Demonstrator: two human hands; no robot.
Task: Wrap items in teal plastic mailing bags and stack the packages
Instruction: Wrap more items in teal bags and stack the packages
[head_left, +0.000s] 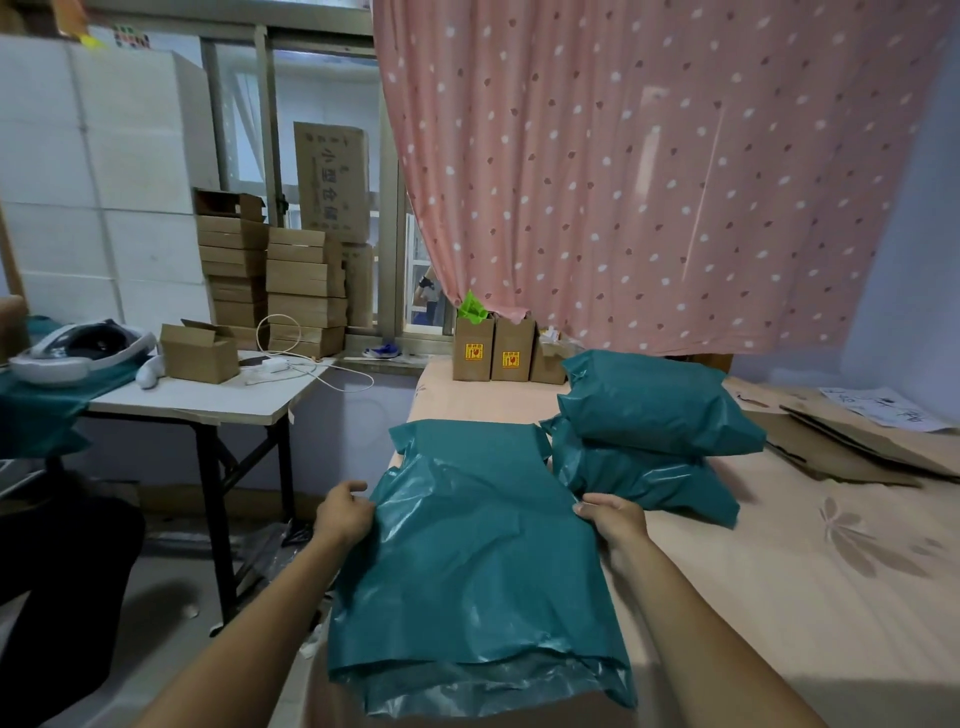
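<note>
**Both hands gripping a teal mailing bag on the bed**

The left hand (345, 512) pinches the left edge of the teal mailing bag (475, 561); the right hand (613, 519) pinches its right edge. The bag lies flat on the peach bedsheet (779, 597), just beside two stacked teal packages (654, 436) at its far right.

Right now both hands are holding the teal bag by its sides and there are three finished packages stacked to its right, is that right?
Not quite. The head view shows two packages stacked, not three. The rest holds: the left hand and right hand grip the teal bag by its sides, with the stack to its right.
</note>
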